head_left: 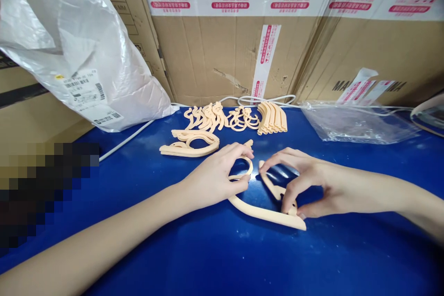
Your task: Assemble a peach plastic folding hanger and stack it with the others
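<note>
My left hand (217,173) is closed on a beige plastic folding hanger, with its thumb and fingers around the ring-shaped middle. A long curved arm (263,214) of this hanger reaches toward the right, just above the blue table. My right hand (308,180) pinches a beige hook-shaped hanger piece (272,186) at the far end of that arm. One finger rests along the piece's upper tip. Fingers partly hide where the piece and the arm meet, so I cannot tell whether they are joined.
Folded beige hangers (190,149) lie left of my hands. Farther back are loose hooks (208,115), ring pieces (239,119) and a stack of curved arms (272,118). A clear plastic bag (350,122), a white bag (114,64), a white cable (126,140) and cardboard boxes (222,55) surround the blue table (215,259).
</note>
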Action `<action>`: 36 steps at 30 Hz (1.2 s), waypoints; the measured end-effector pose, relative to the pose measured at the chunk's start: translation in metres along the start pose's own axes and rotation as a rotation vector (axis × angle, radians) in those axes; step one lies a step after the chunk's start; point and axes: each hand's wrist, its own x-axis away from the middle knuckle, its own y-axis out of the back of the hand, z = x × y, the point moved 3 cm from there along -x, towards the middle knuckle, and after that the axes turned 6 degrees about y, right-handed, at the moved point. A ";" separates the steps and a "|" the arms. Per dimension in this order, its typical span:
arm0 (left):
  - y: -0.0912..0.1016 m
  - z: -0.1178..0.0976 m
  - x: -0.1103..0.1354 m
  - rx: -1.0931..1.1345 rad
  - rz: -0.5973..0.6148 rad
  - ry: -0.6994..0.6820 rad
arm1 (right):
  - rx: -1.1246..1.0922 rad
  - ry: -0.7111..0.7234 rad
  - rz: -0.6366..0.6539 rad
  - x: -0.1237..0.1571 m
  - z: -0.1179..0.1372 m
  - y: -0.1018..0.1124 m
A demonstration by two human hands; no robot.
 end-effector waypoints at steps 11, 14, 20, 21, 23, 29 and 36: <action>0.000 -0.001 0.002 -0.071 -0.042 -0.004 | 0.006 0.040 -0.121 -0.010 0.021 -0.018; 0.000 -0.002 0.001 -0.071 -0.044 -0.007 | 0.115 0.075 -0.157 -0.012 0.028 -0.028; 0.001 -0.002 0.001 -0.101 -0.046 -0.007 | 0.150 0.072 -0.153 -0.012 0.032 -0.034; 0.001 -0.002 0.001 -0.108 -0.047 -0.013 | 0.143 0.066 -0.160 -0.013 0.031 -0.034; 0.001 -0.002 0.002 -0.122 -0.051 -0.032 | 0.138 0.059 -0.177 -0.013 0.029 -0.032; 0.001 -0.006 0.003 -0.178 -0.005 -0.067 | 0.244 0.043 -0.235 -0.013 0.011 -0.026; 0.001 -0.004 0.003 -0.220 0.038 -0.175 | 0.387 0.042 -0.359 -0.010 -0.014 -0.015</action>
